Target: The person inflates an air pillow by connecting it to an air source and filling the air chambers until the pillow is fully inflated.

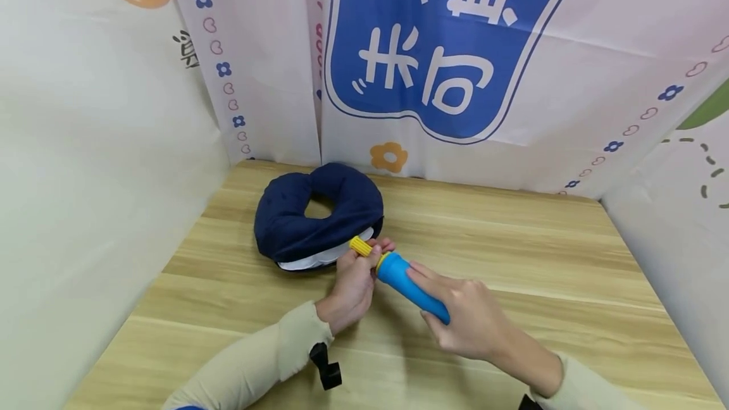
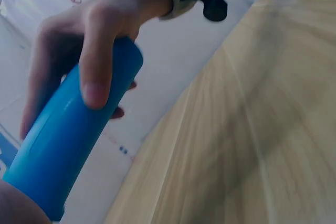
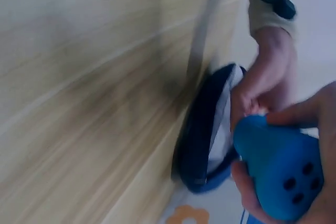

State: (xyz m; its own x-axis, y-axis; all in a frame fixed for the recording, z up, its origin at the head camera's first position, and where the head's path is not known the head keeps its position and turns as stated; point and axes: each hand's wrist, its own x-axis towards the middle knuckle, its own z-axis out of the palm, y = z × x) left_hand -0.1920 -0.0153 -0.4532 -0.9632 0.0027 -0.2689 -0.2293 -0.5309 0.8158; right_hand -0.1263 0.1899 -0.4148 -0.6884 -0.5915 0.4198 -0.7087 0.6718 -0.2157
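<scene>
Alignment: left hand [image 1: 354, 286] ahead, right hand [image 1: 473, 321] behind

The right hand curls round the smooth blue cylinder [image 1: 407, 285]; the left pinches its ribbed yellow stem [image 1: 360, 245]. Long axis? Slantwise, away and leftward, towards the doughnut-shaped navy fabric cushion [image 1: 307, 233] on the pale wood-grain tabletop [image 1: 541, 239]. And the left hand's nearer, just beside the white-lined gap [image 1: 310, 260]; touching or not, I can't tell.

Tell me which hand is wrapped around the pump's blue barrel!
The right hand: its fingers curl around the blue barrel. The left hand holds the pump's yellow end instead.
</scene>
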